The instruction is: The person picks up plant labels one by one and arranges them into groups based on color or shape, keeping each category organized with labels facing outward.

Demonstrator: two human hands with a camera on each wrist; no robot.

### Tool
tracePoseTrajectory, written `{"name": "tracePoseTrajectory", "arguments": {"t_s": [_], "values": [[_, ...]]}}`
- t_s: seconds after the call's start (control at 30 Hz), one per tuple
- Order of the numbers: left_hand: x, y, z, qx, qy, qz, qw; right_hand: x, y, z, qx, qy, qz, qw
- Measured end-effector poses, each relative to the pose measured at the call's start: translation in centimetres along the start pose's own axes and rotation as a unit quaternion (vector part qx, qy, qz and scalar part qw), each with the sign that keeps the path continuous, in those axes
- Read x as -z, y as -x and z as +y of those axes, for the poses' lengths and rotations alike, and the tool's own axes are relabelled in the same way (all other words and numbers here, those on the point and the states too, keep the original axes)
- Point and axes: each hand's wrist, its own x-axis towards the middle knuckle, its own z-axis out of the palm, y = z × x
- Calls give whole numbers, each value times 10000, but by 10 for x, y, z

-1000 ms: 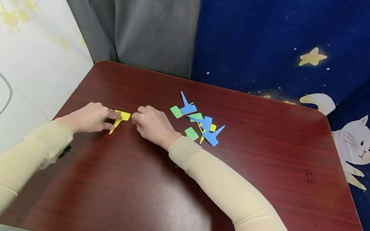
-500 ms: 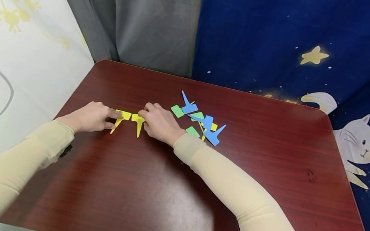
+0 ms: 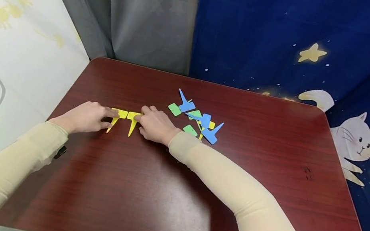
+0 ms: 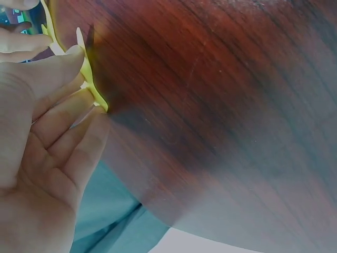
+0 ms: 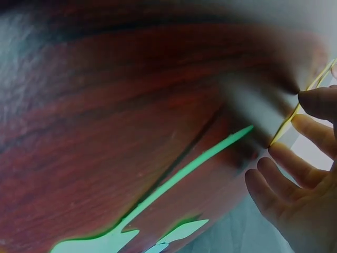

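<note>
Two yellow T-shaped plant labels lie side by side at the table's left, heads end to end and pointed stakes towards me. My left hand [image 3: 88,118] pinches the left yellow plant label [image 3: 121,113] at its outer end. In the left wrist view its thumb is on one side of that label [image 4: 88,74], fingers on the other. My right hand [image 3: 156,126] pinches the right yellow plant label [image 3: 132,117] by its right end. The right wrist view shows this label [image 5: 284,128] edge-on between thumb and fingers. The fingers hide parts of both heads.
Right of my right hand lies a loose heap of more plant labels: several blue ones [image 3: 186,106], green ones [image 3: 174,109] and a yellow one [image 3: 211,125], partly overlapping. The dark red wooden table [image 3: 274,146] meets grey and blue curtains [image 3: 254,41] behind.
My right hand drew back rightwards, bringing the right yellow label into sight, then came slightly left to its end. The left hand has stayed on its label; the heap looks the same.
</note>
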Motion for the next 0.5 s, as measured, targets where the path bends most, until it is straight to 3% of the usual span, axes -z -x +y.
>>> {"name": "tracePoseTrajectory", "arguments": {"t_s": [0.5], "values": [[-2, 0, 1, 105, -44, -12, 9999, -2, -2, -4, 34, 24, 6, 10000]]}}
